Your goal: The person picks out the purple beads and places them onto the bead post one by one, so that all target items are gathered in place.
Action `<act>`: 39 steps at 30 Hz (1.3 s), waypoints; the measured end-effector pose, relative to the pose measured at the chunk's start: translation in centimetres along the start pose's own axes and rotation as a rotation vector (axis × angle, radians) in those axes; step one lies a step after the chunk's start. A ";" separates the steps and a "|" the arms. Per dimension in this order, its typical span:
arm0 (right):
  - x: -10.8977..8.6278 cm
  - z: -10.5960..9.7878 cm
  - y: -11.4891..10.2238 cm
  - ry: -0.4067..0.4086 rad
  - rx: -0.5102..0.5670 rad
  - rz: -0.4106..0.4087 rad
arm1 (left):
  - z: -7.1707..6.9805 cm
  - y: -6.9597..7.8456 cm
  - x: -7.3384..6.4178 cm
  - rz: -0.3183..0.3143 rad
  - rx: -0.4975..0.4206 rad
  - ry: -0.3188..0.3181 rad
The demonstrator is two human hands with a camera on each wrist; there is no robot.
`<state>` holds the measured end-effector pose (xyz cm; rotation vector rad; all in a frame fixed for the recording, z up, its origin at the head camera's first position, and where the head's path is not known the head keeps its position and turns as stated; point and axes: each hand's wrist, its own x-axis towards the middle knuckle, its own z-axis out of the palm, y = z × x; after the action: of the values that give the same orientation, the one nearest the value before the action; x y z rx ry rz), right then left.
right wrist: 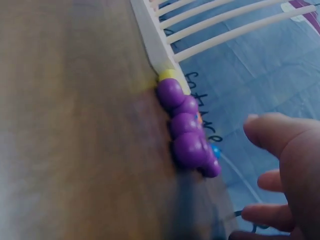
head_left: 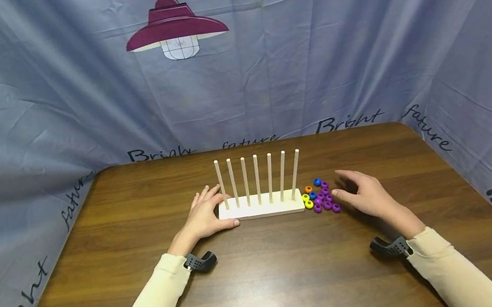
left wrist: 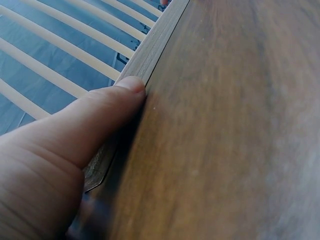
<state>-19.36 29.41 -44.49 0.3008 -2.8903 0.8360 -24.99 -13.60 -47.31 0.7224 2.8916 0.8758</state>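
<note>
**One end held, the other flanked**

The pale peg board stands on the table, its seven pegs bare. My left hand grips its left end, front and back — probably to keep it steady. Coloured beads, mostly purple, lie beside the right end, seemingly for easy reach. Near them hangs my right hand — empty, fingers loosely parted.

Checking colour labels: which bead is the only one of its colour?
The orange bead, just beyond the two yellow beads. It alone is orange; there are also two blue beads and several purple beads.
</note>
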 end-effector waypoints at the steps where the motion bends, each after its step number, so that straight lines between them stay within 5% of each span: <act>1: -0.3 0.0 0.1 0.012 0.005 -0.007 | 0.0 0.0 0.0 0.004 0.003 0.002; 11: -2.2 0.9 0.8 0.122 0.096 -0.040 | 0.0 0.0 0.1 0.004 -0.001 -0.001; 22: -2.1 2.0 0.8 0.148 0.163 -0.120 | -0.1 -0.1 0.1 0.022 0.007 0.016; 39: -2.2 2.6 0.6 0.147 0.122 -0.176 | -0.1 0.1 0.1 0.010 0.006 0.003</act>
<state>-17.53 28.87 -47.39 0.4759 -2.6377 0.9616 -25.05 -13.58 -47.15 0.7379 2.8966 0.8700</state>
